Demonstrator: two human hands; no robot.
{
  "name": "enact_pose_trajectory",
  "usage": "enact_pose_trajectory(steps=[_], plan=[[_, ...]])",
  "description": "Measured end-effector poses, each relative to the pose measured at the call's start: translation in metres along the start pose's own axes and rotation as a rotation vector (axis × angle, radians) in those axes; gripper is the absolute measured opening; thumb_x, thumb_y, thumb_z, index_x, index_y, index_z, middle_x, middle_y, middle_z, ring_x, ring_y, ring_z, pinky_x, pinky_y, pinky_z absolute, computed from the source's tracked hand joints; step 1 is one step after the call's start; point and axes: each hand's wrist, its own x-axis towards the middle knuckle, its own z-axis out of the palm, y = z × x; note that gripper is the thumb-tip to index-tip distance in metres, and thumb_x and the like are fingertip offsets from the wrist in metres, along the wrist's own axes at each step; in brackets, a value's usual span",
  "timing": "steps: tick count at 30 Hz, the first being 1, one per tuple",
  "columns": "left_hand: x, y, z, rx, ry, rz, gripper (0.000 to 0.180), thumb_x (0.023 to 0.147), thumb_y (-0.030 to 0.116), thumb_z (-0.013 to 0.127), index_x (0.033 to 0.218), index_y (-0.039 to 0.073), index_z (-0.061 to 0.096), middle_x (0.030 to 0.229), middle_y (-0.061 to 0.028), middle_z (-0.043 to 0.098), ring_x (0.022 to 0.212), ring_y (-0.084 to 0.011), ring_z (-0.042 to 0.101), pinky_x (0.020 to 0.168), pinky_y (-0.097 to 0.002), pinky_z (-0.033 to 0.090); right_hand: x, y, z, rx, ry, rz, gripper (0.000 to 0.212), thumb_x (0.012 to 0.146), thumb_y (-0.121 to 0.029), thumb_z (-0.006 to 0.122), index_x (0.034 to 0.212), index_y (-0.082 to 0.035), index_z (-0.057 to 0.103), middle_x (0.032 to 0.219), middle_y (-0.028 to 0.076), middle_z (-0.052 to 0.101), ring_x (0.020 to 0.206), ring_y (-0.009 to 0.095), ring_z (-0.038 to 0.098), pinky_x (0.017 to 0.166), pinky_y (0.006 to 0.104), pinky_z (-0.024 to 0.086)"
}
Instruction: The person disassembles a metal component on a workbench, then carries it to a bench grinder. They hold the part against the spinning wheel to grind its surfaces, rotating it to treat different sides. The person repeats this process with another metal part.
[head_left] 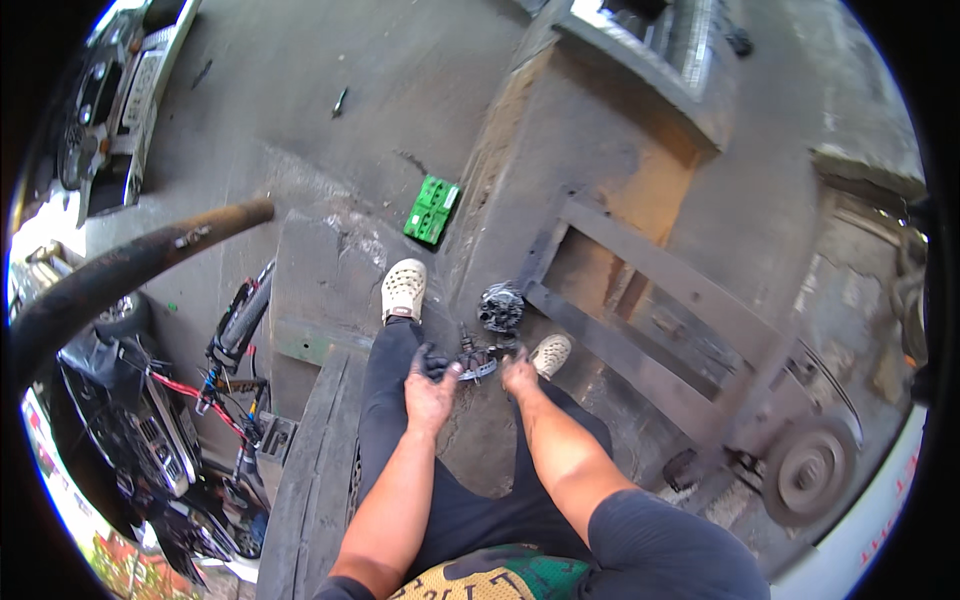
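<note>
View from the head camera of a person at work with bare hands above a worn, grey floor. The task's thing, a small metal part with a dark body and a curved, silvery band, is suspended between the two hands, above the floor and between the person's shins. The left hand has its grip nearly closed, thumb and blackened fingers curled about the left end of the part; the exact points of contact are too small to tell. The right hand has its grip closed, the fingers bunched together on the right end. Just beyond the hands, a round, finned, dark-and-silver unit rests on the floor between two cream perforated clogs, the left clog set farther forward than the right clog. Farther ahead lies a green rectangular block, well apart from the hands. To the right stands a rusty, ladder-like metal frame, with a grey disc-shaped wheel near its closer end. To the left, dark wooden planks run alongside the person's leg; beyond them are a bicycle with red tubing and a thick, curved pipe.
</note>
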Motion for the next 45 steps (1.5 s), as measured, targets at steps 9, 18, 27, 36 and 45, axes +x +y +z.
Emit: enact_pose_trajectory(steps=[9,18,27,36,45], plan=[[0.000,0.055,-0.115,0.505,0.053,0.374,0.055,0.090,0.016,0.083,0.136,-0.006,0.062,0.115,-0.0222,0.075,0.102,-0.0332,0.072,0.095,-0.0422,0.056,-0.247,0.073,-0.186,0.146,-0.053,-0.162,0.057,0.104,-0.041,0.060,0.150,-0.007,0.054,0.145,0.026,0.062,0.138,0.041,0.057,0.118,0.0467,0.045],[-0.027,0.196,-0.170,1.149,-0.156,0.526,0.052,0.090,0.011,0.080,0.135,-0.006,0.062,0.120,-0.0255,0.075,0.110,-0.0375,0.072,0.100,-0.0442,0.054,-0.298,0.367,-0.160,0.986,0.394,0.718,0.067,0.103,-0.048,0.058,0.153,-0.003,0.054,0.153,0.024,0.058,0.143,0.036,0.056,0.117,0.0404,0.046],[-0.097,0.206,-0.068,0.832,-0.619,0.013,0.045,0.104,-0.001,0.059,0.144,0.017,0.049,0.110,-0.0143,0.069,0.086,-0.0226,0.066,0.076,-0.0373,0.060,-0.279,0.492,-0.121,2.922,0.999,0.875,0.063,0.108,-0.061,0.043,0.152,-0.016,0.043,0.128,0.019,0.067,0.103,0.042,0.070,0.091,0.0616,0.056],[-0.178,0.226,0.025,1.191,-0.435,0.036,0.062,0.097,0.024,0.079,0.149,0.003,0.052,0.111,-0.0173,0.073,0.088,-0.0269,0.074,0.066,-0.0405,0.060,-0.196,0.518,-0.126,3.268,1.139,0.526,0.044,0.107,-0.050,0.049,0.122,-0.015,0.072,0.110,0.008,0.077,0.100,0.030,0.073,0.087,0.0528,0.060],[-0.209,0.245,0.022,1.267,-0.432,0.087,0.066,0.096,0.029,0.081,0.145,-0.005,0.054,0.112,-0.0194,0.076,0.094,-0.0280,0.077,0.073,-0.0433,0.065,-0.193,0.492,-0.165,3.367,1.132,0.284,0.036,0.105,-0.051,0.052,0.108,-0.024,0.076,0.101,-0.002,0.077,0.087,0.017,0.069,0.076,0.0424,0.056]])
